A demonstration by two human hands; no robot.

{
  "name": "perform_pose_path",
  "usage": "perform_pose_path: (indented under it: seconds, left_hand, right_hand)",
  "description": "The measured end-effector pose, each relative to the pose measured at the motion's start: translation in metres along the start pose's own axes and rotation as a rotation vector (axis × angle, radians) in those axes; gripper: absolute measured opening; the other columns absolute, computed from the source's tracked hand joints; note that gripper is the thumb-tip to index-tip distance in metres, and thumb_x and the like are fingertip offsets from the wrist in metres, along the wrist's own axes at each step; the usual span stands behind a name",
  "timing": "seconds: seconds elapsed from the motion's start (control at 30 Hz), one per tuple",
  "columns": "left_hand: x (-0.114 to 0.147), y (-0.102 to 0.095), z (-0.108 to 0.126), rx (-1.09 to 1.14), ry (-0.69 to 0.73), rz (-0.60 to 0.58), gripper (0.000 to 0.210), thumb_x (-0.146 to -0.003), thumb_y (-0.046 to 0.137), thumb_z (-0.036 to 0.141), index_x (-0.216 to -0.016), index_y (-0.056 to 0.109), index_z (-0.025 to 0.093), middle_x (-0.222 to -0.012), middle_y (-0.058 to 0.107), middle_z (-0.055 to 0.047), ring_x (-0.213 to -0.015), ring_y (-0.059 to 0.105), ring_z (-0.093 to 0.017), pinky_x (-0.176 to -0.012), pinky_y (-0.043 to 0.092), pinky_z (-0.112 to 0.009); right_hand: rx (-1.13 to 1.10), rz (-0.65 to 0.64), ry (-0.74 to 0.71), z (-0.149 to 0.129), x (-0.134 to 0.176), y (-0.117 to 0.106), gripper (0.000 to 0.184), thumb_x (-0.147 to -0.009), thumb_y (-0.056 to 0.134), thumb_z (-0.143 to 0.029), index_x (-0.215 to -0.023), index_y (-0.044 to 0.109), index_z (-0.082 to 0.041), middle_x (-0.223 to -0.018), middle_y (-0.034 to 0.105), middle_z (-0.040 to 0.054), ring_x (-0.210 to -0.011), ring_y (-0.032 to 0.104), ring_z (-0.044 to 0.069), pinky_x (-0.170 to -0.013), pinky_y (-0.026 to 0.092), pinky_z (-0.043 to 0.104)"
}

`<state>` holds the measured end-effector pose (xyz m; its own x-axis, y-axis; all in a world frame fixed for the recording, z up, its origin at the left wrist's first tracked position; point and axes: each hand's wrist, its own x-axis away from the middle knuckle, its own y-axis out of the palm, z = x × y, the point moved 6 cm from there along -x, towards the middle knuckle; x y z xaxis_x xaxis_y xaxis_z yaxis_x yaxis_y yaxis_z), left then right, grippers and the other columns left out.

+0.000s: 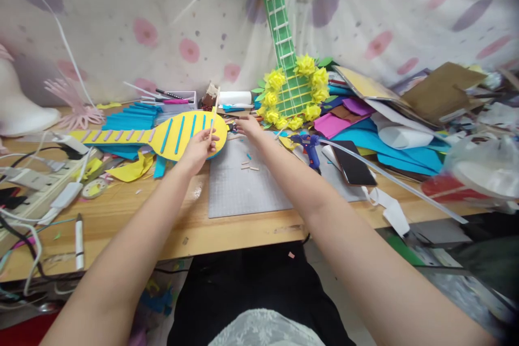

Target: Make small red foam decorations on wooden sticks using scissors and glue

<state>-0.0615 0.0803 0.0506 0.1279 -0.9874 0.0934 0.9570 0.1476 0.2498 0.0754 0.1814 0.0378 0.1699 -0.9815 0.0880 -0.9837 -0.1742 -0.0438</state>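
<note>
A thin pale wooden stick (214,114) stands nearly upright in the closed fingers of my left hand (198,148). That hand is over the round body of a yellow paper guitar (172,128), which has blue strips on its body and mauve strips along its neck. To the right, my right hand (248,126) reaches to the back of the grey cutting mat (231,194), fingers stretched out and apart. Just beside its fingertips is a small dark tool (232,127), too small to make out. Several short stick pieces (249,166) lie on the mat.
A green paper guitar with yellow flowers (287,78) leans on the curtain. Right of the mat's middle are a blue glue gun (310,148) and a phone (353,163). Coloured paper (365,130) piles up at right. Power strips and cables (36,184) crowd the left.
</note>
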Motion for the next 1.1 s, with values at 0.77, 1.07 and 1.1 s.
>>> perform_pose_path:
  seconds: [0.77, 1.07, 1.1]
  left_hand:
    - [0.013, 0.048, -0.082, -0.031, -0.105, -0.144, 0.005, -0.076, 0.057, 0.012, -0.075, 0.057, 0.008, -0.064, 0.062, -0.003, -0.046, 0.052, -0.005, -0.047, 0.05, -0.019]
    - [0.013, 0.041, -0.082, 0.061, -0.068, -0.048, 0.014, -0.083, 0.05, 0.018, -0.075, 0.056, 0.009, -0.059, 0.056, 0.0, -0.045, 0.051, -0.005, -0.052, 0.052, -0.023]
    - [0.013, 0.04, -0.082, 0.072, -0.062, -0.045, 0.014, -0.083, 0.049, 0.018, -0.075, 0.056, 0.009, -0.058, 0.055, 0.0, -0.045, 0.05, -0.005, -0.052, 0.052, -0.023]
  right_hand:
    - [0.11, 0.011, 0.023, 0.03, 0.069, -0.043, 0.011, -0.084, 0.048, -0.024, -0.08, 0.052, -0.014, -0.076, 0.061, 0.0013, -0.055, 0.052, 0.004, -0.058, 0.046, 0.017]
    - [1.418, 0.069, -0.091, 0.011, 0.102, -0.09, 0.03, -0.077, 0.054, -0.024, -0.103, 0.057, -0.009, -0.108, 0.059, 0.0204, -0.104, 0.054, 0.03, -0.084, 0.042, 0.037]
    - [1.464, 0.019, -0.076, 0.016, 0.105, -0.09, 0.034, -0.076, 0.053, -0.022, -0.107, 0.055, -0.006, -0.111, 0.057, 0.0232, -0.106, 0.052, 0.031, -0.085, 0.041, 0.038]
